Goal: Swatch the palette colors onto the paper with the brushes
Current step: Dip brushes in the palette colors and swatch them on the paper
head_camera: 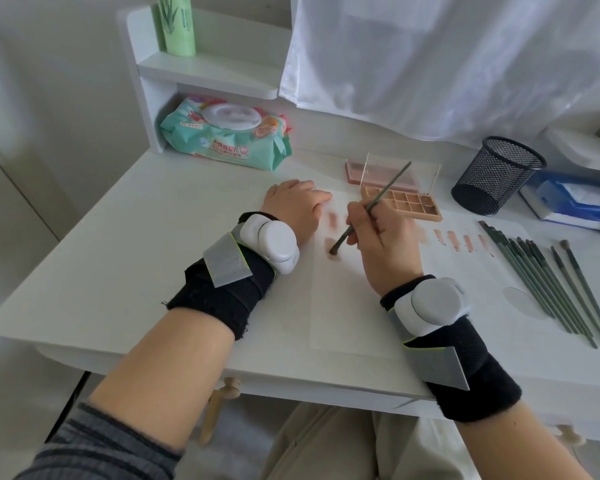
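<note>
A white sheet of paper [354,306] lies on the desk with a row of pinkish-brown swatches [461,241] near its top. My right hand [385,244] grips a thin green brush [368,209], tilted, its dark tip touching the paper on a fresh brown mark [333,251]. My left hand [295,206] rests flat on the paper's upper left corner, fingers together, holding nothing. An open eyeshadow palette [406,201] with several brown and peach pans sits just beyond my right hand. Several more green brushes [541,282] lie side by side at the right.
A black mesh cup [496,174] stands at the back right beside a blue tissue pack [575,202]. A pack of wet wipes [226,136] lies at the back left under a white shelf [201,71] holding a green bottle [175,24]. A white cloth [447,64] hangs behind.
</note>
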A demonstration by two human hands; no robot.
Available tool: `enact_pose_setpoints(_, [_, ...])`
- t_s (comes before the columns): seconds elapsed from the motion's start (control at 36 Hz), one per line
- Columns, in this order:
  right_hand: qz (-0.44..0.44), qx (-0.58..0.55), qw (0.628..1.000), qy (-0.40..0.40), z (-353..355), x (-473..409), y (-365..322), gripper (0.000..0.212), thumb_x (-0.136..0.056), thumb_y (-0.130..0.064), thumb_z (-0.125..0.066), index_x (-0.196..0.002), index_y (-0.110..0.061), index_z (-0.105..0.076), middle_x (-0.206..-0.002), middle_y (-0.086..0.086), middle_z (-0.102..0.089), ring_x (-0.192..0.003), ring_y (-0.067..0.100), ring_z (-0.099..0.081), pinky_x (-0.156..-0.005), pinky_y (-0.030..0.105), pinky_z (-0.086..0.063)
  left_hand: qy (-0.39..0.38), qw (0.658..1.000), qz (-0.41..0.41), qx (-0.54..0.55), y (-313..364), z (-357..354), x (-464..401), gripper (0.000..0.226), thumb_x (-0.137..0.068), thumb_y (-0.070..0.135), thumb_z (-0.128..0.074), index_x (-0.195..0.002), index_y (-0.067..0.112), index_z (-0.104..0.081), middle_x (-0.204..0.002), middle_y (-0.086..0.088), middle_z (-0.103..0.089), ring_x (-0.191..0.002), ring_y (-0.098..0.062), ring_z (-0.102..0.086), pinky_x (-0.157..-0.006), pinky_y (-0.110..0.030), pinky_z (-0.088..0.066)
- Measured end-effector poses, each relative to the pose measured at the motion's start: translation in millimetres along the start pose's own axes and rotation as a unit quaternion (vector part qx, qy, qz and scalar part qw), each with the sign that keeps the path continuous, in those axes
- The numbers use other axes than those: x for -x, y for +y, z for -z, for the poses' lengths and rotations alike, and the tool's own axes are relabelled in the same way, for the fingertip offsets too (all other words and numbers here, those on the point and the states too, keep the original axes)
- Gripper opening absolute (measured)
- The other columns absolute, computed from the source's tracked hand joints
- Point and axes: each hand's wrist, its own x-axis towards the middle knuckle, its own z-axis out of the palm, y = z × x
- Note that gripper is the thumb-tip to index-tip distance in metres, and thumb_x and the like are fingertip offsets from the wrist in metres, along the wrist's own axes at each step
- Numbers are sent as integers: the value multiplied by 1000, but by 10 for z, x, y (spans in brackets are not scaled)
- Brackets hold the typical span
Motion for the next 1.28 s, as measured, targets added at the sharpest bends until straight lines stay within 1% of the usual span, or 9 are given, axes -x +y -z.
enact_pose_setpoints(0.11, [-2, -9, 1000, 10, -6, -13, 27, 20, -94, -27, -46, -82, -15, -57, -65, -11, -58, -62, 6, -57, -68, 37, -51, -3, 1000, 3, -2, 0, 4, -7, 34, -95, 17, -36, -121, 21, -57, -114, -4, -53, -114, -25, -43, -97, -37, -34])
enact_pose_setpoints(0.25, [-8, -8, 1000, 6, 11, -3, 20, 37, -92, -32, -47, -73, -1, -56, -56, -3, -56, -58, 18, -54, -62, 36, -46, -5, 1000, 2, -3, 3, 9, -1, 35, -95, 17, -36, -123, 21, -57, -115, -4, -53, -114, -26, -44, -98, -39, -34])
enact_pose_setpoints(0.5, [25, -62, 983, 172, 280, -128, 42, 20, -92, -23, -53, -77, -36, -56, -62, -17, -60, -60, 1, -55, -60, 26, -45, -12, 1000, 6, -16, 43, 34, 27, 28, -93, 15, -35, -112, 15, -56, -108, -6, -52, -109, -27, -46, -91, -36, -35])
enact_pose_setpoints(0.61, [36, -6, 990, 133, 512, -102, 207, 15, -91, -13, -58, -94, -24, -68, -84, -11, -67, -75, -2, -59, -67, 24, -49, -32, 999, 22, -20, 25, 32, 32, 32, -95, 16, -34, -123, 16, -51, -125, -6, -51, -123, -27, -41, -100, -37, -31])
enact_pose_setpoints(0.69, [50, 85, 992, 73, 690, -24, 362, 19, -92, -13, -57, -108, -10, -68, -100, 3, -68, -90, 15, -62, -77, 29, -49, -47, 998, 34, -8, 30, 40, 47, 43, -98, 18, -34, -140, 23, -41, -150, -4, -34, -140, -24, -27, -114, -41, -20])
enact_pose_setpoints(0.83, [56, 203, 977, 9, 983, 130, 547, 32, -90, 2, -52, -117, -10, -64, -101, 11, -68, -91, 31, -60, -78, 44, -49, -10, 1000, 0, 13, 235, 51, 83, 40, -96, 15, -39, -133, 24, -51, -143, -5, -43, -135, -28, -35, -108, -48, -28])
enact_pose_setpoints(0.97, [27, 186, 982, -12, 1236, 181, 626, 54, -80, 21, -40, -124, -7, -58, -103, 7, -61, -80, 12, -58, -71, 7, -40, 0, 996, -89, -19, 691, 21, 131, 38, -95, 13, -41, -129, 22, -55, -138, -3, -47, -132, -26, -35, -106, -45, -29])
enact_pose_setpoints(1.08, [5, 211, 977, -18, 1455, 219, 717, 49, -86, 17, -39, -127, -5, -54, -107, 5, -53, -80, 11, -54, -72, -3, -34, -43, 988, -144, -28, 1127, -129, 178, 38, -98, 22, -39, -134, 21, -49, -144, -1, -41, -137, -24, -29, -108, -45, -26])
enact_pose_setpoints(1.28, [-25, 307, 949, -59, 1753, 335, 921, 43, -92, 2, -45, -130, -15, -53, -124, 7, -56, -112, 28, -48, -95, 33, -37, -128, 974, -178, -60, 1691, -350, 287, 46, -101, 38, -29, -144, 20, -33, -156, -4, -22, -143, -23, -14, -115, -46, -12])
